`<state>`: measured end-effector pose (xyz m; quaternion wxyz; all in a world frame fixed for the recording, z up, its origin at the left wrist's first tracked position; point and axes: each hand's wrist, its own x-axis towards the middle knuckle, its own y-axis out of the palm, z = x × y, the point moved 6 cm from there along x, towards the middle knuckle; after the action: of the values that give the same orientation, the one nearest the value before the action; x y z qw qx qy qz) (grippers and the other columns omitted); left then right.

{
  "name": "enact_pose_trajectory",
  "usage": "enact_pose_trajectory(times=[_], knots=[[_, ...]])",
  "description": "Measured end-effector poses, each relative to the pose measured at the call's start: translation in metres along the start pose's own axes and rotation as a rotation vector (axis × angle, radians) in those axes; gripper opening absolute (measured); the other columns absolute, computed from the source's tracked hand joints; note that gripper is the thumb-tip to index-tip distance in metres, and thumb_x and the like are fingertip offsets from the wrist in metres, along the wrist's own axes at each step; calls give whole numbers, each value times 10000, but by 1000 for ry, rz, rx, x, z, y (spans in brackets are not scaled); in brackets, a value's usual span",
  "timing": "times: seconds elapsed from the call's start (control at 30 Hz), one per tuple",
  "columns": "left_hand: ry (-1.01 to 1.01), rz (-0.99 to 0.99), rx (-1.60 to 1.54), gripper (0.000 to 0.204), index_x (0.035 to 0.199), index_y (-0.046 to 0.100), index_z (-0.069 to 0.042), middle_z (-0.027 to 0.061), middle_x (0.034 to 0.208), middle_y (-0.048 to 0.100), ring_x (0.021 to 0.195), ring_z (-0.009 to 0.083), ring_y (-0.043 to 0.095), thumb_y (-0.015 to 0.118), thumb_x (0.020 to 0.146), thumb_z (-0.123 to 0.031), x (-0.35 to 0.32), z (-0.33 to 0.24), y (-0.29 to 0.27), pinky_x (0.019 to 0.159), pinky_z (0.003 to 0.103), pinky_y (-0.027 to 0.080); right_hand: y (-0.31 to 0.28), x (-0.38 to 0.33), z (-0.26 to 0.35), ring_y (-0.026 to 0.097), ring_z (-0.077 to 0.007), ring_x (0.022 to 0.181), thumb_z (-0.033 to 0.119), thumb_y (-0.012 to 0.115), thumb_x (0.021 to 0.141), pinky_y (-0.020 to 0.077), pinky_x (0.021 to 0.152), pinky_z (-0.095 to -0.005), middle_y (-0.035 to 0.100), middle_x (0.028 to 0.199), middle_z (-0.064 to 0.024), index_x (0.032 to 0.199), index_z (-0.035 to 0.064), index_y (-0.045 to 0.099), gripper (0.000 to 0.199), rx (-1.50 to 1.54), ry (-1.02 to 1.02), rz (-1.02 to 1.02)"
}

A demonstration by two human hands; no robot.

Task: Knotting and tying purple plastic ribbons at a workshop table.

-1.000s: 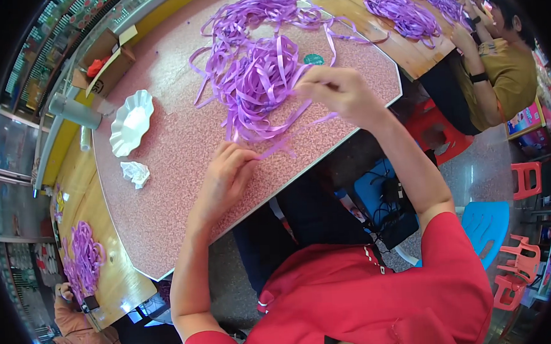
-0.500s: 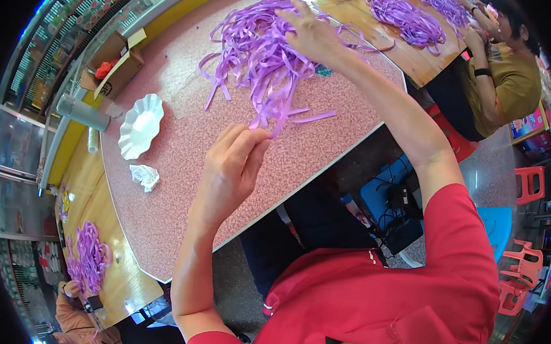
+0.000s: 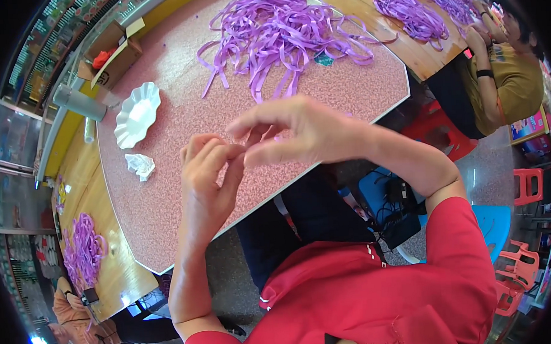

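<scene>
My left hand [image 3: 210, 174] hangs over the near part of the pink table, its thumb and forefinger pinched together; whatever lies in the pinch is hidden. My right hand [image 3: 308, 133] is slightly blurred and arches in front of the left fingertips, with a gap between its thumb and curved fingers. A small bit of purple ribbon [image 3: 278, 137] shows in that gap; I cannot tell whether either hand holds it. Beyond both hands a large loose heap of purple ribbons [image 3: 274, 32] spreads over the far part of the table, loose ends trailing toward me.
On the table's left stand a white scalloped dish [image 3: 138, 115] and crumpled white tissue [image 3: 140, 166]. Behind them are a grey bottle [image 3: 79, 102] and an open cardboard box [image 3: 117, 62]. Co-workers sit at both sides near more ribbon piles [image 3: 409, 17]. A red stool [image 3: 438, 132] stands right.
My right hand has left the ribbon heap and come back to the left fingertips. The left hand has shifted slightly left and down, and the ribbon seen at its fingertips is now hidden.
</scene>
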<state>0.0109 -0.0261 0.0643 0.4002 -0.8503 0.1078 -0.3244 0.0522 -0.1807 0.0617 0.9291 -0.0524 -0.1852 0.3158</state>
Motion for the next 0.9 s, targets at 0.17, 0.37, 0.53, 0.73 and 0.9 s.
enact_pose_trajectory(times=[0.17, 0.37, 0.53, 0.73, 0.9], knots=[[-112, 45, -180, 133, 944, 676, -29, 91, 913, 644, 932, 266, 604, 735, 871, -123, -4, 10, 0, 876, 385, 436, -14, -7, 1, 649, -92, 751, 113, 693, 945, 519, 668, -243, 699, 853, -26, 1062, 10, 729, 160, -181, 45, 69], [-138, 69, -276, 133, 972, 672, -15, 84, 933, 651, 941, 250, 603, 721, 895, -111, -10, 45, 4, 842, 363, 473, -50, -15, -4, 587, -54, 625, 141, 657, 978, 482, 544, -209, 612, 740, -5, 932, -19, 669, 167, -29, 248, 222], [-89, 163, -260, 112, 982, 661, -18, 75, 1000, 642, 1016, 225, 598, 713, 889, -53, -14, 57, 12, 924, 335, 461, -70, -25, -10, 581, -52, 617, 146, 638, 993, 466, 533, -208, 596, 733, -8, 916, -13, 656, 177, 20, 219, 246], [40, 174, -217, 125, 967, 673, -22, 79, 1018, 666, 1059, 254, 616, 724, 853, -27, -9, 43, 15, 929, 370, 479, -102, -17, -48, 595, -86, 650, 209, 692, 952, 486, 590, -232, 613, 772, -28, 975, -6, 677, 217, -277, 443, 200], [41, 207, -231, 158, 958, 686, -20, 96, 994, 672, 1043, 279, 632, 743, 811, -7, -10, 31, 22, 893, 389, 506, -114, 16, -78, 604, -303, 1219, 344, 737, 880, 487, 1008, -460, 511, 1435, -184, 1403, 121, 535, 604, -1186, 157, -144]])
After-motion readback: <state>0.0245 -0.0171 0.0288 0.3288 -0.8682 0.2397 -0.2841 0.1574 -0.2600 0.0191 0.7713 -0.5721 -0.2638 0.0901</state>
